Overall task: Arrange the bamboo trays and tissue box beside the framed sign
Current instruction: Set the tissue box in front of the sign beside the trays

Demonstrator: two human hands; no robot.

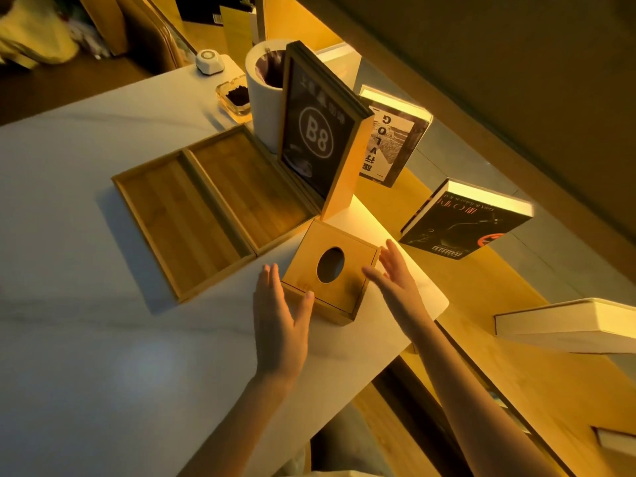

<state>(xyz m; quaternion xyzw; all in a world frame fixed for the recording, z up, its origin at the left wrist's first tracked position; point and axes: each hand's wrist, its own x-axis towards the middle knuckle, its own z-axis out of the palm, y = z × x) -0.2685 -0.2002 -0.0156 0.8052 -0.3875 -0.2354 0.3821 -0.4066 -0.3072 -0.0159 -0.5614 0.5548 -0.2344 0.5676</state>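
On the left of the white desk [86,208] lie two bamboo trays, side by side w/ long edges touching. The left tray [179,222] is nearer the desk's middle; the right tray [247,191] has its far corner tucked near the framed sign [318,136]. Both trays are flat and have nothing in them.

Behind them stands a white round bin [261,108], and by it a small glass dish [235,96] w/ dark stuff inside. A little white gadget [209,62] sits further back (can't tell what it is).

The framed sign stands upright, black w/ "B8" in a circle, on a wood stand.

In front of the sign, near the desk's right edge, sits the bamboo tissue box [330,270], oval hole on top. It is just right of the trays, apart from them.

The left hand [280,311] is open and flat, fingers straight, thumb touching the box's near left side. The right hand [395,273] is open too, fingers spread, at the box's right side. Neither hand grips anything.

Further right, books [464,225] stand on a wood shelf [509,366].
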